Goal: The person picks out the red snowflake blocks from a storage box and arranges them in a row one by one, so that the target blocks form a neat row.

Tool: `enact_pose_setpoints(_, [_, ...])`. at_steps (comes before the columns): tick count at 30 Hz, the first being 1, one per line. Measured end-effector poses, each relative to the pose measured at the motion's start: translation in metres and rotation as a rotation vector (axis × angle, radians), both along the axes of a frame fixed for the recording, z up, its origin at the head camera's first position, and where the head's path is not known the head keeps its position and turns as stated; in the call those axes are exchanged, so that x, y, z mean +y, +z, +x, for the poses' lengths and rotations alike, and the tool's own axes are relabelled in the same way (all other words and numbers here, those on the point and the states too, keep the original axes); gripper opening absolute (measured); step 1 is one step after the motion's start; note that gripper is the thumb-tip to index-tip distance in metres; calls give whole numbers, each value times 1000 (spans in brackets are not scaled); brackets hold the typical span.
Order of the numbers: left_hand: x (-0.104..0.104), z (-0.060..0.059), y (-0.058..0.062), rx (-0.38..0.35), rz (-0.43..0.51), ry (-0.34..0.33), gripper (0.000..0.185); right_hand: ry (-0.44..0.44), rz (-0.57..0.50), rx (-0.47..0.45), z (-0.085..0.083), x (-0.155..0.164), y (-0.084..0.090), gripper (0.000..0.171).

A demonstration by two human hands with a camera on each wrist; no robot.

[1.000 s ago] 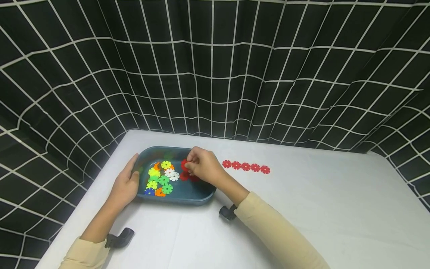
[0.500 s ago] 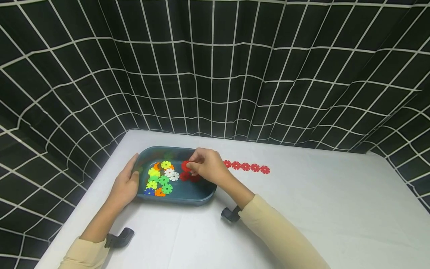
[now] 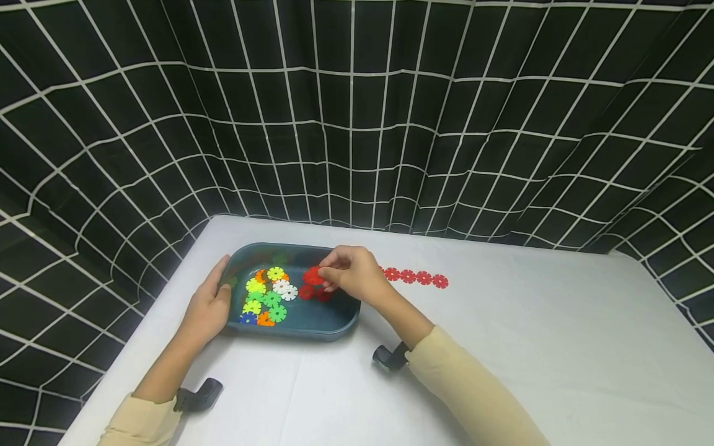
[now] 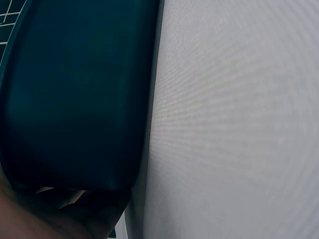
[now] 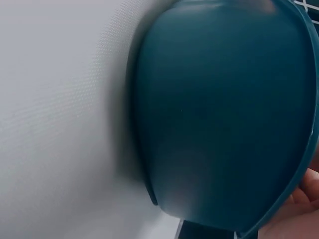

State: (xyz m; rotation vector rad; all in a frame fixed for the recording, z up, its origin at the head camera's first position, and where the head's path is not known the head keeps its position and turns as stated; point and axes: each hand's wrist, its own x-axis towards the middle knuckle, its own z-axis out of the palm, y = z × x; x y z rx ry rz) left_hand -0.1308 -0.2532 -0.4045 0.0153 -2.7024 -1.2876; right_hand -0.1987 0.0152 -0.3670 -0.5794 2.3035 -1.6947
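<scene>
My right hand [image 3: 357, 272] pinches a red notched plastic disc [image 3: 313, 275] between thumb and fingers, over the right part of a dark teal tray [image 3: 315, 321]. More red discs [image 3: 306, 292] lie below it inside the tray. At the tray's left end, my left hand [image 3: 206, 310] grips the rim, its thumb on the near side. The left wrist view shows the tray's outer wall [image 4: 79, 99] with part of the hand below. In the right wrist view the tray's wall [image 5: 224, 109] hides most of the hand [image 5: 294, 219] and the disc.
Several green discs [image 3: 271, 298], white discs [image 3: 281, 287], and yellow, orange and blue ones lie in the tray's left half. Right of the tray, a row of red discs [image 3: 408, 276] lies on the white table [image 3: 530, 322]. A black gridded curtain [image 3: 390, 124] stands behind.
My right hand has shifted slightly right with the red disc, which now lies flatter to the camera. It now covers the row's left end. My left hand and the tray stay put.
</scene>
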Motion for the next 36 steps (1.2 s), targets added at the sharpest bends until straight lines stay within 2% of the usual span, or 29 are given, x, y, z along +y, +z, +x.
enact_pose_setpoints(9, [-1,-1,-3,10,5,-6,54,-8,-53,-58,15,8,26,13])
enact_pose_setpoints(18, [-2,-2,-5,15,-1,-8,53,-16,-79,-94,16,15,26,12])
enact_pose_setpoints(23, [-2,-2,-5,15,2,-5,53,-10,-75,-83,14,19,23,12])
enact_pose_setpoints(30, [-2,-1,-4,13,4,-4,53,-57,-82,-92,3,25,2,10])
enact_pose_setpoints(36, [-2,-1,-4,12,5,-1,54,-78,-81,-64,2,31,-2,7])
